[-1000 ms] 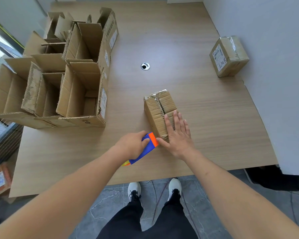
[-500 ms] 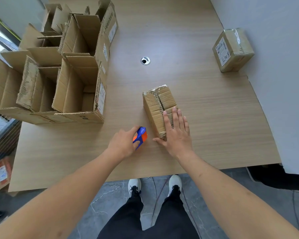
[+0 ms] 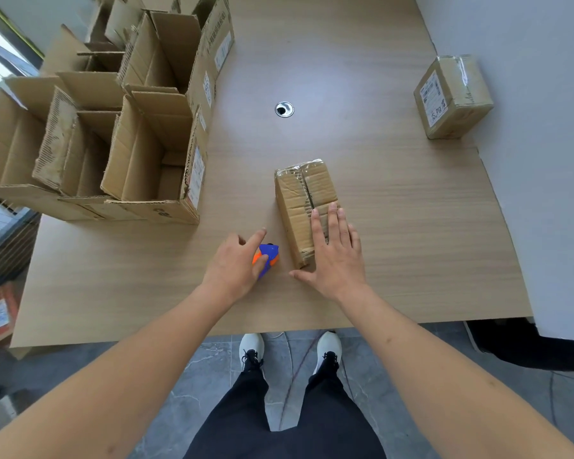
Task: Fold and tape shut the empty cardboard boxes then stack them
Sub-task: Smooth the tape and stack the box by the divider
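Note:
A small closed cardboard box (image 3: pixel 304 197), taped along its top seam, lies on the wooden table (image 3: pixel 395 226) in front of me. My right hand (image 3: pixel 333 256) lies flat on its near end with straight fingers. To the left of the box stands a blue and orange tape dispenser (image 3: pixel 268 255) on the table. My left hand (image 3: pixel 234 265) is on the dispenser: index finger and thumb are stretched out and lifted, and the lower fingers still curl over it. A second taped box (image 3: pixel 453 96) with a label sits at the far right by the wall.
Several open empty cardboard boxes (image 3: pixel 146 150) with raised flaps crowd the table's left side. A round cable hole (image 3: pixel 284 109) lies in the table's middle. A grey wall (image 3: pixel 544 127) borders the right edge. My feet stand just below the near table edge.
My left hand has drawn the tape dispenser away from the box's near end and stood it on the table, and its index finger and thumb have lifted. My right hand stays flat on the box.

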